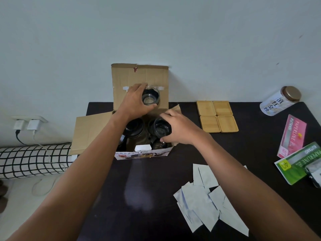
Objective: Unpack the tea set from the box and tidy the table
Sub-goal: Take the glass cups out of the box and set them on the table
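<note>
- Pale wall (191, 40) behind, dark table (251, 145) pushed against it; wall socket w/ two chargers (27, 125) at far left, above a black-and-white checked cushion (31, 160).
- Cardboard box (139, 154) sits at the table's back edge, flaps open, rear flap upright against the wall, left flap hanging out over the table edge.
- Our left hand (134, 104) is wrapped round a clear glass cup (150, 97), fingers closed on its side, cup held above the box in front of the rear flap, mouth toward us.
- Our right hand (180, 127) is clamped on a second glass cup (161, 128), thumb & fingers round it, right over the box's right part.
- Inside the box we see a dark glass teapot (134, 127) on the left & more glassware at front right, too dark to tell apart.
- Four wooden coasters (217, 116) lie in a 2x2 block right of the box, touching one another.
- Glass jar w/ gold lid (279, 101) lies tilted at the far right corner.
- Pink pack (291, 136) & green pack (295, 164) by the right edge, both reading PAPERLINE.
- Loose white paper sheets (206, 197) overlap in a heap near front, under our right forearm.
</note>
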